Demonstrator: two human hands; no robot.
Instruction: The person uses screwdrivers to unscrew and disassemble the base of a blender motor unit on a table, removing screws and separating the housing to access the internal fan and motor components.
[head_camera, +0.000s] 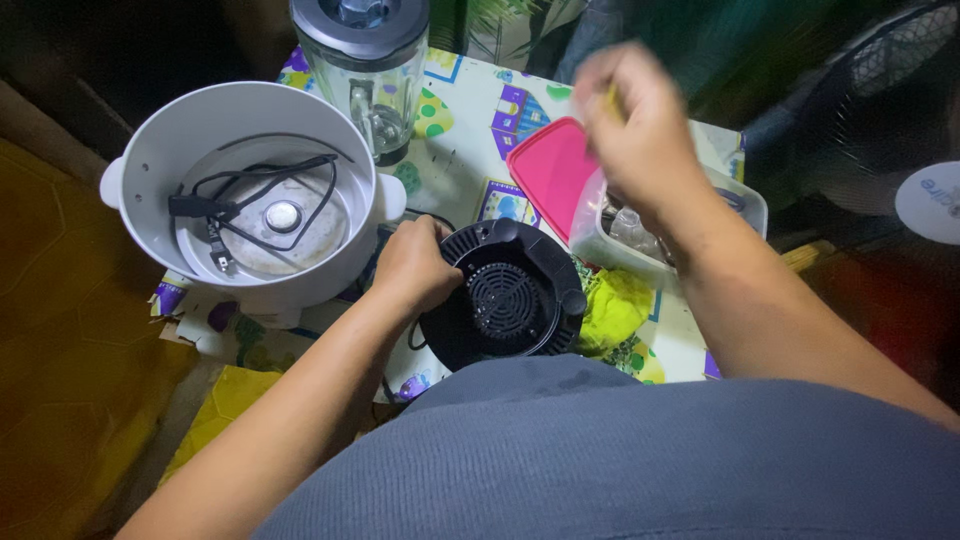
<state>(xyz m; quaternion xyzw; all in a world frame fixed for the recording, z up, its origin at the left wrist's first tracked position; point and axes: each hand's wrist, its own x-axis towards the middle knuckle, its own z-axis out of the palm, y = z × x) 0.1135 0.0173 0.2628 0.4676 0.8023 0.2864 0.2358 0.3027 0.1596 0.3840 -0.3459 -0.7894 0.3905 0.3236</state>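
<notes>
**A:** Black plastic, that round thing near the body — what is it?

**B:** Blender base (510, 295) turned upside down, vent grille up, at the near edge of the table (470, 130) w/ the patterned cloth. Biggest item tho is the white cooker pot (245, 180) on the left, a black cord (255, 195) coiled inside it. Far behind it stands the blender jar (365, 60).

**B:** To the right, a clear plastic box (745, 205) w/ a pink lid (550, 170) leaning beside it, plus a yellow-green cloth (612, 308) just right of the base.

**A:** Hands?

**B:** Left hand (415, 265) sits on the base's left rim, fingers curled down over the edge, pressing it. Right hand (630, 120) is up over the clear box, blurred; fingers look bunched on sth thin and yellowish, can't tell what it is.

**A:** How would that base handle?

**B:** Prob heavy for its size, motor inside; stiff shell, smooth, a bit slippery. Best hold is around the rim, both sides, not by the grille. Could rock on the soft cloth.
</notes>
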